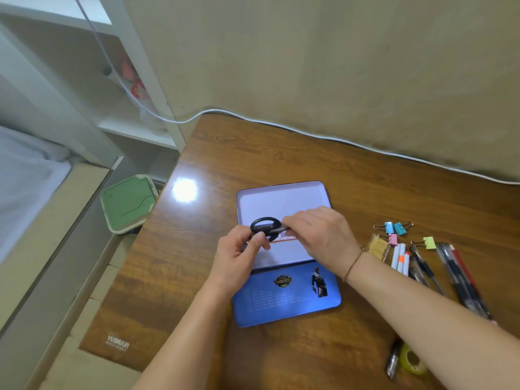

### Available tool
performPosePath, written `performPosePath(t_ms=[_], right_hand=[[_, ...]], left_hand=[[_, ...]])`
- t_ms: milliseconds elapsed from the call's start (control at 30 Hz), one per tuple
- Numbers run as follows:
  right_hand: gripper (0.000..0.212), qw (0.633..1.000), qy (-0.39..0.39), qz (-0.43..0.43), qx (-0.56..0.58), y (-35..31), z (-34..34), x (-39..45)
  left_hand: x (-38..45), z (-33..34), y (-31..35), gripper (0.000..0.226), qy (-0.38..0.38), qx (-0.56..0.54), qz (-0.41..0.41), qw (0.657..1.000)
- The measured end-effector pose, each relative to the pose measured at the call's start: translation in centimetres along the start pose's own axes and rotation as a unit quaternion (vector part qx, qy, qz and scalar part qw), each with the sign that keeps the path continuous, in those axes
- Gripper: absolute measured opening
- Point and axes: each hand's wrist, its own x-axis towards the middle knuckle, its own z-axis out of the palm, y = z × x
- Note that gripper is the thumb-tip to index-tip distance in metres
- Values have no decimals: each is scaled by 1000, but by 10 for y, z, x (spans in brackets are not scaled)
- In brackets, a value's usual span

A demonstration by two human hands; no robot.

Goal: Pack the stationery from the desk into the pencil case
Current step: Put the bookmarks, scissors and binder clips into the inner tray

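Observation:
A tin pencil case lies open in the middle of the wooden desk, its pale tray (281, 199) at the far side and its blue printed lid (292, 305) near me. Black-handled scissors (264, 225) hang just above the tray. My left hand (239, 256) pinches the handle loops and my right hand (320, 235) grips the blade end. To the right on the desk lie coloured binder clips (395, 228), white markers (399, 256), several pens (461, 277), a roll of yellow-green tape (412, 361) and a dark pen-like object (393, 361).
A white cable (309, 133) runs along the desk's back edge by the wall. A green-lidded bin (128, 204) stands on the floor left of the desk, beside white shelves (135, 128). The desk's left edge is close to the case.

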Motion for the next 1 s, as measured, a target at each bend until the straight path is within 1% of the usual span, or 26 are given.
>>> performPosePath(t_ms=[33, 67, 133, 167, 233, 267, 300, 333, 400, 500, 633, 667, 733, 800, 900, 1000], right_hand=[[6, 1000, -16, 18, 17, 2, 1, -2], [10, 998, -33, 38, 26, 5, 2, -3], [22, 995, -83, 50, 33, 9, 5, -7], [26, 991, -122, 40, 34, 9, 9, -7], [30, 977, -210, 10, 25, 6, 17, -5], [32, 971, -239, -1, 14, 3, 20, -2], [32, 970, -242, -13, 3, 1, 23, 1], [31, 973, -229, -19, -8, -2, 25, 2], [25, 982, -188, -11, -22, -5, 31, 4], [14, 989, -140, 6, -45, -11, 38, 5], [3, 987, -110, 100, -65, -19, 40, -3], [6, 984, -115, 121, -63, -22, 40, -7], [19, 977, -138, 151, -53, -30, 40, -15], [27, 974, -152, 160, -54, -34, 39, -21], [30, 971, -171, 147, -81, -37, 36, -27], [46, 963, -232, 119, -69, -35, 35, -34]], left_hand=[[0, -3, 0, 23, 18, 15, 11, 1000], [0, -7, -1, 23, 43, 27, 23, 998], [1, -16, -1, 38, 80, 81, 48, 992], [2, -19, -1, 46, 73, 127, 62, 987], [3, -20, -1, 67, 16, 239, 92, 967], [2, -19, -1, 80, -21, 289, 98, 952], [1, -15, -2, 92, -53, 325, 99, 939], [0, -12, -3, 102, -76, 348, 94, 930], [-2, -5, -7, 115, -91, 382, 79, 916], [-2, 0, -13, 113, -84, 406, 73, 907], [2, 1, -18, 110, -89, 384, 73, 916], [3, 1, -17, 109, -93, 382, 75, 917], [5, 2, -16, 107, -103, 386, 77, 914], [7, 2, -16, 106, -112, 389, 78, 911], [8, 2, -15, 104, -120, 393, 79, 908], [9, 3, -14, 102, -125, 402, 81, 903]])
